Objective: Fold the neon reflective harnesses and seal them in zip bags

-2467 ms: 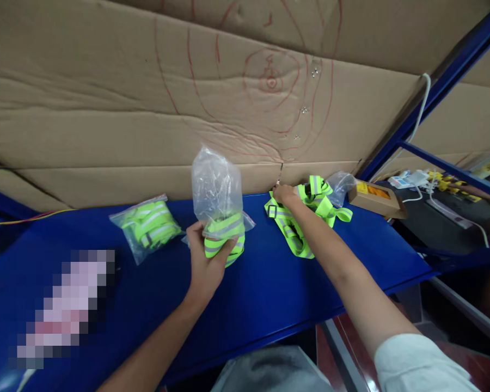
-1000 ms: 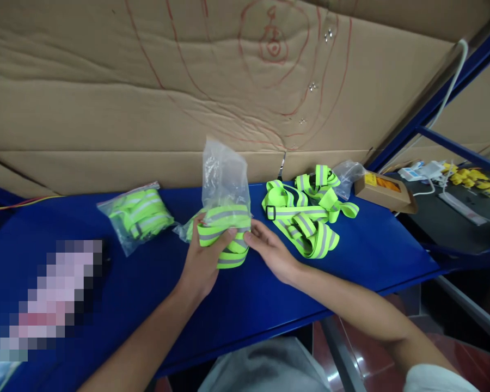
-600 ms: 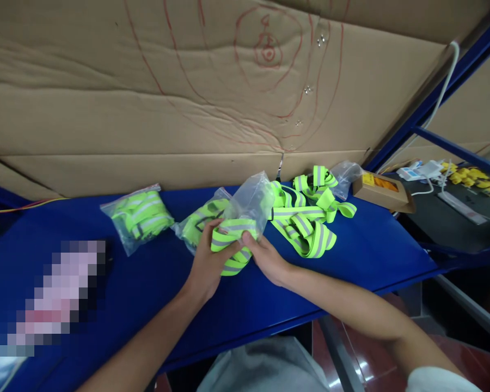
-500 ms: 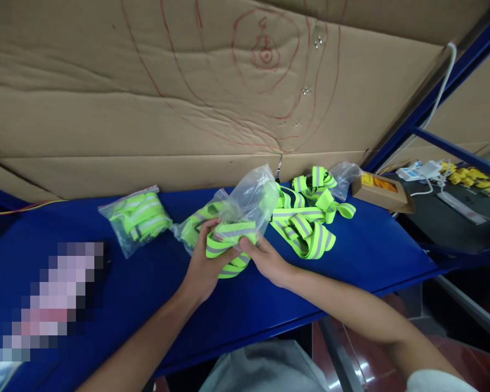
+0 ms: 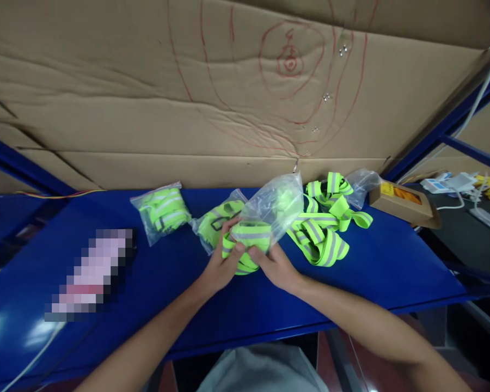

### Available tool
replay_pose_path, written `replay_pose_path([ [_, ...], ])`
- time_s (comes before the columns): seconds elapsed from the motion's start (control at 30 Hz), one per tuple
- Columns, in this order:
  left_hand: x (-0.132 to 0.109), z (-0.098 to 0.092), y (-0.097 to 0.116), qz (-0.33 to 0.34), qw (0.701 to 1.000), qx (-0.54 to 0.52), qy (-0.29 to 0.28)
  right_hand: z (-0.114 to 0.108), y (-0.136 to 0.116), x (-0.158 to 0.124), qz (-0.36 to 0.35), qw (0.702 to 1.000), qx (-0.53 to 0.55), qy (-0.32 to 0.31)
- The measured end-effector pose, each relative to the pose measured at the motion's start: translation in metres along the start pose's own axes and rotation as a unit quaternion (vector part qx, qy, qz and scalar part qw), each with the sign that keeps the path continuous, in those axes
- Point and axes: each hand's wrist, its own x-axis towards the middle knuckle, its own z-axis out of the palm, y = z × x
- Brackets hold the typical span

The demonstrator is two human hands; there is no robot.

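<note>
Both my hands grip a folded neon-yellow reflective strap bundle (image 5: 245, 239) that sits partly inside a clear plastic bag (image 5: 275, 209) on the blue table (image 5: 371, 267). My left hand (image 5: 222, 264) wraps the bundle's left side with the thumb on top. My right hand (image 5: 275, 264) pinches its right side at the bag's mouth. The bag leans back to the right over the loose straps.
Two bagged strap bundles (image 5: 163, 209) (image 5: 214, 220) lie to the left. A loose pile of neon straps (image 5: 324, 228) lies to the right, then an empty clear bag (image 5: 361, 182) and a small cardboard box (image 5: 404, 198). A cardboard sheet (image 5: 147, 98) backs the table.
My right hand came back from the loose straps and took hold of the bundle. The upright bag has tipped over to the right. The view has shifted slightly.
</note>
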Motion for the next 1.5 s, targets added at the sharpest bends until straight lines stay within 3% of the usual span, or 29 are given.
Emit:
replay_pose_path([
  [0.1, -0.001, 0.001, -0.003, 0.086, 0.994, 0.075, 0.006, 0.000, -0.001, 0.000, 0.004, 1.000, -0.009, 0.011],
  [0.2, -0.001, 0.002, -0.001, 0.073, 0.994, 0.087, 0.009, 0.003, 0.000, 0.004, 0.048, 0.996, 0.050, 0.051],
  [0.33, 0.001, 0.001, 0.004, 0.078, 0.991, 0.076, 0.078, 0.005, 0.004, 0.010, 0.112, 0.977, 0.139, 0.115],
  [0.6, 0.000, -0.001, 0.011, 0.089, 0.984, 0.143, 0.059, -0.006, 0.005, 0.013, 0.128, 0.969, 0.154, 0.146],
  [0.7, 0.003, 0.000, 0.013, 0.073, 0.988, 0.122, 0.051, -0.008, 0.003, 0.013, 0.124, 0.971, 0.158, 0.131],
  [0.93, 0.012, -0.006, 0.017, -0.036, 0.995, -0.091, 0.022, -0.019, -0.003, 0.013, 0.132, 0.984, 0.089, 0.076],
  [1.07, 0.011, -0.010, 0.025, -0.038, 0.993, -0.113, -0.016, -0.035, -0.008, 0.019, 0.192, 0.974, 0.111, 0.041],
  [1.2, 0.009, -0.013, 0.025, -0.014, 0.998, -0.044, -0.048, -0.049, -0.012, 0.023, 0.243, 0.957, 0.157, -0.008],
  [1.37, 0.009, -0.014, 0.018, 0.122, 0.986, 0.113, -0.005, -0.052, -0.014, 0.023, 0.266, 0.949, 0.164, -0.042],
  [1.5, 0.012, -0.011, 0.016, 0.148, 0.977, 0.153, 0.026, -0.051, -0.011, 0.025, 0.279, 0.942, 0.182, -0.048],
])
